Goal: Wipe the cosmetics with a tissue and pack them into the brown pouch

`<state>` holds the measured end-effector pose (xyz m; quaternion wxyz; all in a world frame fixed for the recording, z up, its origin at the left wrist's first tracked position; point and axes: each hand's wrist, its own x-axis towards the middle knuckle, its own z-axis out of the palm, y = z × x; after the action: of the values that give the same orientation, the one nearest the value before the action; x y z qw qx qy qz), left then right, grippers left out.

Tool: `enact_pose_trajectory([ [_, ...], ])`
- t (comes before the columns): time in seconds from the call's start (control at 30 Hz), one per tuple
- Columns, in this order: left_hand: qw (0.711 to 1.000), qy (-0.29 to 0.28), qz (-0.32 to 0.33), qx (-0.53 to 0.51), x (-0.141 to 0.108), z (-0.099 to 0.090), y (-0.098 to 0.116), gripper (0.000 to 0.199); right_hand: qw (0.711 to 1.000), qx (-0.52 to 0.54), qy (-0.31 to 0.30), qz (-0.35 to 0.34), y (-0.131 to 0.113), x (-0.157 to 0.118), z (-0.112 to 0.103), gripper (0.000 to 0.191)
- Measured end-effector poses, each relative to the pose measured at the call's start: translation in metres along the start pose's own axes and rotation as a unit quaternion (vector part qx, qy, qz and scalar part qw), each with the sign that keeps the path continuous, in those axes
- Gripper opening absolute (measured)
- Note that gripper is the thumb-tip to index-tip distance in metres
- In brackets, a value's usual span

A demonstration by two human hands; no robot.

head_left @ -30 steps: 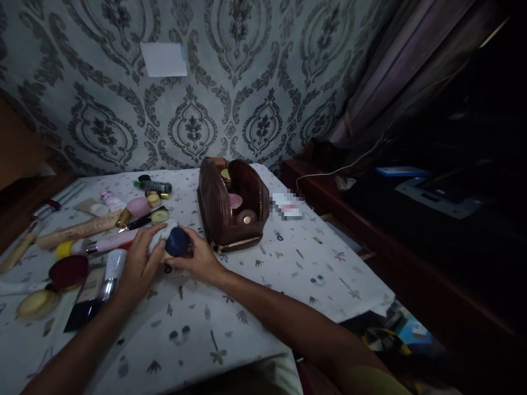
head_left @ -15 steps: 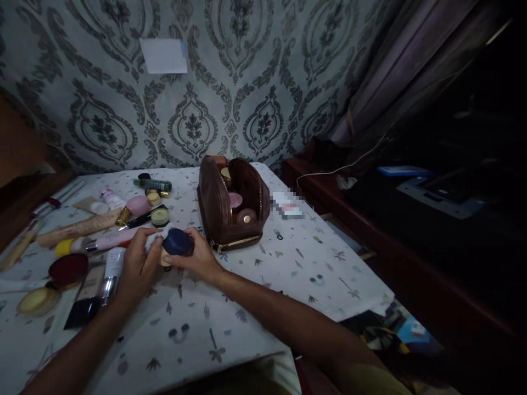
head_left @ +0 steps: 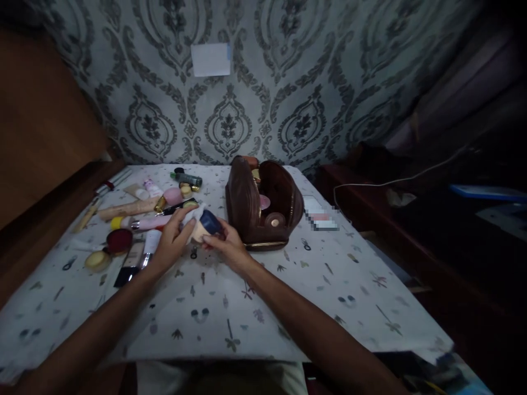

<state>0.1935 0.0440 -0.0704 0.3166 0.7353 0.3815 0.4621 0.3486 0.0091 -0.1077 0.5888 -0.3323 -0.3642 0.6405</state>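
Note:
My right hand point(head_left: 228, 244) is closed round a small jar with a dark blue lid point(head_left: 210, 222) and a beige body. My left hand point(head_left: 175, 238) is closed on a crumpled white wipe point(head_left: 192, 215), pressed against the jar's left side. Just right of my hands stands a brown cosmetic bag point(head_left: 241, 206), unzipped, with a pink round item point(head_left: 264, 202) inside. Left of my hands lie a dark red round compact point(head_left: 119, 240), a bottle with a black cap point(head_left: 128, 266), a white tube point(head_left: 152, 241) and a pink tube point(head_left: 152, 222).
A pink sponge point(head_left: 172, 196), a green bottle point(head_left: 187, 179), a long beige tube point(head_left: 127, 209) and a yellowish round item point(head_left: 97, 261) lie on the patterned tablecloth point(head_left: 247, 307). Right of the bag is a pale flat item point(head_left: 321, 214). Brown wood stands at the left.
The view has turned left, so the table and bag appear further right. Both hands still hold the jar and the wipe, and the jar is tilted more, showing its beige body.

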Motion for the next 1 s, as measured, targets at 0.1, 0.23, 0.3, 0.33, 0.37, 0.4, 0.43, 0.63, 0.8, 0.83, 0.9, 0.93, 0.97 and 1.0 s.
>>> enact_pose_trajectory([
  [0.1, 0.998, 0.026, -0.030, -0.056, 0.001, 0.004, -0.002, 0.035, 1.000, -0.019, 0.021, -0.003, 0.001, 0.000, -0.001, 0.062],
  [0.23, 0.993, 0.061, -0.037, -0.094, -0.003, 0.011, -0.001, 0.027, 0.998, -0.047, 0.038, -0.027, 0.003, -0.002, 0.001, 0.058],
  [0.3, 0.991, 0.075, -0.041, -0.099, -0.005, 0.013, -0.001, 0.025, 0.997, -0.060, 0.045, -0.023, 0.004, -0.002, 0.001, 0.060],
  [0.33, 0.991, 0.075, -0.044, -0.099, -0.007, 0.014, -0.001, 0.026, 0.997, -0.065, 0.049, -0.018, 0.005, -0.002, 0.001, 0.062],
  [0.37, 0.992, 0.069, -0.043, -0.098, -0.008, 0.014, -0.001, 0.028, 0.996, -0.068, 0.053, -0.013, 0.006, -0.001, 0.001, 0.064],
  [0.4, 0.993, 0.058, -0.038, -0.093, -0.010, 0.014, -0.002, 0.030, 0.996, -0.070, 0.055, -0.009, 0.007, -0.001, 0.001, 0.066],
  [0.43, 0.995, 0.041, -0.026, -0.085, -0.012, 0.013, -0.003, 0.032, 0.996, -0.070, 0.055, -0.008, 0.007, -0.001, 0.001, 0.069],
  [0.63, 0.997, -0.046, 0.036, -0.043, -0.015, 0.008, -0.008, 0.042, 0.999, -0.047, 0.008, -0.004, 0.007, -0.003, 0.001, 0.085],
  [0.8, 0.998, -0.011, -0.029, -0.053, -0.011, 0.005, -0.012, 0.039, 0.999, -0.021, -0.038, 0.013, 0.006, -0.005, 0.001, 0.093],
  [0.83, 0.997, -0.002, -0.043, -0.056, -0.011, 0.005, -0.013, 0.038, 0.999, -0.023, -0.040, 0.017, 0.006, -0.005, 0.001, 0.091],
  [0.9, 0.996, 0.014, -0.063, -0.063, -0.010, 0.005, -0.013, 0.035, 0.998, -0.034, -0.036, 0.024, 0.006, -0.004, 0.000, 0.083],
  [0.93, 0.995, 0.019, -0.070, -0.067, -0.010, 0.005, -0.012, 0.034, 0.998, -0.041, -0.030, 0.026, 0.007, -0.004, 0.000, 0.078],
  [0.97, 0.994, 0.025, -0.074, -0.071, -0.010, 0.006, -0.012, 0.032, 0.998, -0.049, -0.023, 0.026, 0.007, -0.003, 0.000, 0.073],
  [1.0, 0.994, 0.031, -0.078, -0.075, -0.010, 0.006, -0.011, 0.031, 0.998, -0.058, -0.013, 0.023, 0.007, -0.002, 0.000, 0.069],
])
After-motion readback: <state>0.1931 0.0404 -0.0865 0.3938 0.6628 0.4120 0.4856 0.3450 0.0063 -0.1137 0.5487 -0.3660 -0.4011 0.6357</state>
